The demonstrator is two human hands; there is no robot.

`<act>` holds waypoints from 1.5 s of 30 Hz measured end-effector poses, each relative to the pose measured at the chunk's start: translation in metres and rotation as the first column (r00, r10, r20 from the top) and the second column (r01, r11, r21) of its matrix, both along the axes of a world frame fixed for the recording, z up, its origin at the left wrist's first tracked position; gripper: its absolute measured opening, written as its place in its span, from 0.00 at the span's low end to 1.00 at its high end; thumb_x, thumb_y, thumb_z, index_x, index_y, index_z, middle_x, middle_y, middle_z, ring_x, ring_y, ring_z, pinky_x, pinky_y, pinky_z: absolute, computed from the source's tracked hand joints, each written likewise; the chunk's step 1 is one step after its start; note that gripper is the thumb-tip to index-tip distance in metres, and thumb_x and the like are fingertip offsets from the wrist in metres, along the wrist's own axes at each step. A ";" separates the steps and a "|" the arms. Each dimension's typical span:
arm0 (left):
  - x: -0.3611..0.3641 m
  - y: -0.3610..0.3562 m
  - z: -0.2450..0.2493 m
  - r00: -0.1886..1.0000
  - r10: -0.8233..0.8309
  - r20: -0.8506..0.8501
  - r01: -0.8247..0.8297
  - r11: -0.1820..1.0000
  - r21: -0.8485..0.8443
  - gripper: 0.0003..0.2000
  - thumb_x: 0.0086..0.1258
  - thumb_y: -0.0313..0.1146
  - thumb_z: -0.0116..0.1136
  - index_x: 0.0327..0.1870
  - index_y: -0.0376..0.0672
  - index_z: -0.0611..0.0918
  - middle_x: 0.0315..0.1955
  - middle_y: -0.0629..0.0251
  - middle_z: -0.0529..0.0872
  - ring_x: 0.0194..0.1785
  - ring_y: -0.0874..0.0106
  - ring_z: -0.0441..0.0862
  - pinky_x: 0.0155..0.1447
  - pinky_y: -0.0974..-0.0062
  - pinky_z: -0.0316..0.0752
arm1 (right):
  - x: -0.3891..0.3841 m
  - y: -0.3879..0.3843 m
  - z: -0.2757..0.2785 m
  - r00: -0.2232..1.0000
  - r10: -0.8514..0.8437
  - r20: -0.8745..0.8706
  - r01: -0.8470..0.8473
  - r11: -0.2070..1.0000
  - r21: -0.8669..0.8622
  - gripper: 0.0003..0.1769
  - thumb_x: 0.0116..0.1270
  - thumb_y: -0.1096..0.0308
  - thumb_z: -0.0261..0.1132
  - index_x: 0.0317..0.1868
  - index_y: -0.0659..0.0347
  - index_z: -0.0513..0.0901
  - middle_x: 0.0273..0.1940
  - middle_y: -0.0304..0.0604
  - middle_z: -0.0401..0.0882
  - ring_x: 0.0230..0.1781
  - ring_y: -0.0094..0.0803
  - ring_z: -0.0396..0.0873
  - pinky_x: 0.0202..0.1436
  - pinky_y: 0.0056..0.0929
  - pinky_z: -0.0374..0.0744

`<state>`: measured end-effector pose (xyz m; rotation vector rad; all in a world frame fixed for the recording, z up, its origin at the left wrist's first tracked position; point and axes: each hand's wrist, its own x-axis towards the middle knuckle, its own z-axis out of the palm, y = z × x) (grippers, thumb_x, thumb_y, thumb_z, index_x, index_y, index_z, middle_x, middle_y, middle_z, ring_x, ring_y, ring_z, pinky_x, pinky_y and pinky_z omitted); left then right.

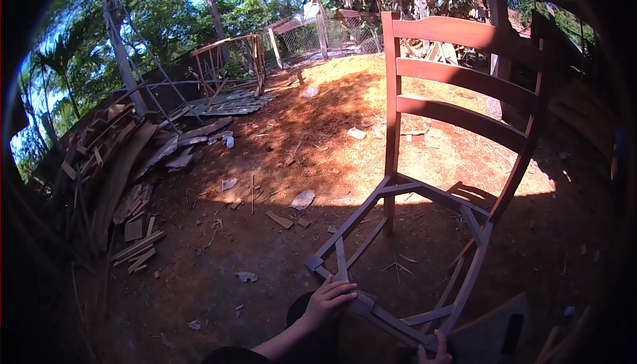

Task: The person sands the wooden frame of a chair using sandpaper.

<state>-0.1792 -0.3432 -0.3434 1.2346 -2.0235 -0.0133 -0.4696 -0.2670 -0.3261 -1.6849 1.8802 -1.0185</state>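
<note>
A wooden chair frame (462, 120) without a seat panel stands in front of me, its slatted back on the far side. Three curved reddish slats join the back posts, and short braces cross the corners of the open seat frame. My left hand (330, 301) lies over the front rail near its left end, fingers bent over the wood. A flat dark piece beside those fingers is too dim to name. At the bottom edge, my right hand (434, 351) grips the front right corner of the chair frame; part of this hand is cut off by the view.
Stacked boards and offcuts (119, 158) lie to the left. Behind them are corrugated sheets (229, 103) and a wooden framework (255, 62). Wood scraps (279, 219) and litter dot the dirt ground. A dark flat panel (488, 331) lies at the lower right.
</note>
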 end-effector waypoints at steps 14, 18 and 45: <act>-0.103 0.032 -0.024 0.945 -0.326 0.007 0.326 0.944 -0.053 0.16 0.57 0.31 0.54 0.48 0.53 0.80 0.51 0.70 0.79 0.56 0.69 0.75 0.69 0.57 0.54 | -0.006 0.001 0.000 1.000 -0.021 0.018 0.018 0.982 0.188 0.27 0.53 0.72 0.67 0.55 0.48 0.74 0.38 0.51 0.81 0.39 0.43 0.82 0.38 0.36 0.79; -0.023 0.010 -0.007 0.992 -0.073 0.106 0.075 0.997 -0.013 0.19 0.56 0.30 0.53 0.52 0.54 0.78 0.51 0.72 0.78 0.56 0.72 0.75 0.69 0.55 0.54 | -0.003 0.001 0.008 0.995 0.001 0.095 -0.014 0.992 0.129 0.26 0.54 0.71 0.67 0.55 0.51 0.74 0.39 0.51 0.81 0.40 0.42 0.82 0.39 0.36 0.79; 0.014 -0.005 0.008 0.966 0.253 0.061 -0.255 0.967 0.019 0.20 0.54 0.28 0.57 0.50 0.56 0.80 0.42 0.75 0.80 0.50 0.76 0.76 0.72 0.54 0.42 | 0.002 -0.005 0.007 0.996 0.092 0.002 -0.092 0.995 0.027 0.25 0.57 0.67 0.67 0.56 0.56 0.73 0.48 0.53 0.78 0.47 0.47 0.78 0.45 0.37 0.77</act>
